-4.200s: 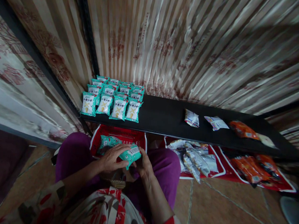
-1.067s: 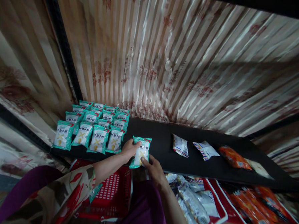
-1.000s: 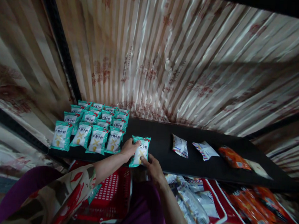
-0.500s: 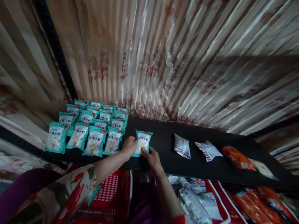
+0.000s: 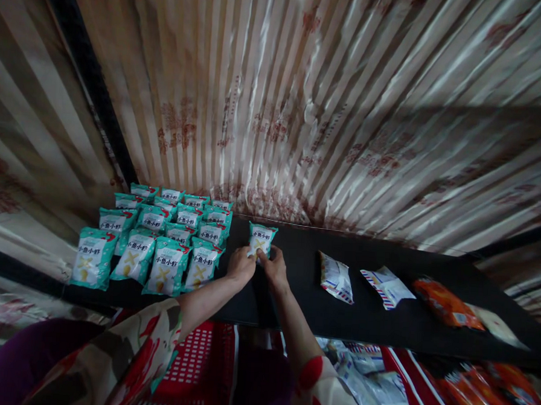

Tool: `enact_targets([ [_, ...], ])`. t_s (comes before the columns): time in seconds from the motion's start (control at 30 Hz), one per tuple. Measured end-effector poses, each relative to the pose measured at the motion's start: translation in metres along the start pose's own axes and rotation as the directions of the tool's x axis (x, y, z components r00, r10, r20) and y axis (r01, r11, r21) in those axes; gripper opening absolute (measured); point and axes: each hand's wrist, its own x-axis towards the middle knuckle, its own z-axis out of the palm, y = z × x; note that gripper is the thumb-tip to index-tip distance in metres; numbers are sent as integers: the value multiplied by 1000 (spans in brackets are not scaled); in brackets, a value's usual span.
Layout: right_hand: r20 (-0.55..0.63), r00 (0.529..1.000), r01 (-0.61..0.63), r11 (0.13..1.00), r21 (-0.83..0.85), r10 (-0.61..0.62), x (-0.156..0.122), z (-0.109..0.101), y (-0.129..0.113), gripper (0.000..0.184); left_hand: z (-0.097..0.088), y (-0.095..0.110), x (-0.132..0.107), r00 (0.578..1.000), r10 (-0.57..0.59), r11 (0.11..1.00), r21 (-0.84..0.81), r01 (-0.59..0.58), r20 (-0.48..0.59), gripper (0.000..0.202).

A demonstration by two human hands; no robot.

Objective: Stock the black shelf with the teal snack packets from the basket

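Both my hands grip one teal-and-white snack bag [image 5: 262,233] above the black shelf [image 5: 292,306], its printed front facing me. My left hand [image 5: 242,266] has closed fingers at the bag's lower left side. On the lower right side, my right hand [image 5: 274,266] pinches it with the thumb across the front. To the left, several matching snack bags [image 5: 166,266] stand in rows running toward the back. Just beyond my left wrist is the nearest of them, a teal bag [image 5: 202,265] at the right end of the front row.
Right of my hands lie a silver-and-white packet [image 5: 337,277], a white packet with striped edges [image 5: 388,286], an orange packet [image 5: 447,302] and a pale flat packet [image 5: 495,326]. Below the shelf edge are red baskets [image 5: 193,368], some holding packets. A striped, printed sheet [image 5: 275,106] backs the shelf.
Both hands have moved the teal snack bag farther back on the shelf, away from the front edge. My view has shifted slightly.
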Motion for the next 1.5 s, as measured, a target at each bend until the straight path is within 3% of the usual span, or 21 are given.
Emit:
enact_targets([
  [0.37,-35,988,147,989,4,-147,46,28,-12,49,-1,7,30,998,-19,999,-42,17,-53,34],
  [0.67,-95,978,189,981,38,-184,70,44,-20,47,-2,9,50,998,14,999,-43,-16,-53,34],
  [1.13,-65,978,199,980,20,-197,84,70,-34,50,-14,11,60,998,6,1000,-28,-7,-62,32],
  [1.33,29,976,216,976,-14,-216,81,74,-35,43,-14,11,60,997,1,999,-32,-3,-82,32],
  [1.5,43,978,209,977,-50,-207,79,73,-35,42,-13,9,61,997,-2,1000,-30,0,-83,32],
])
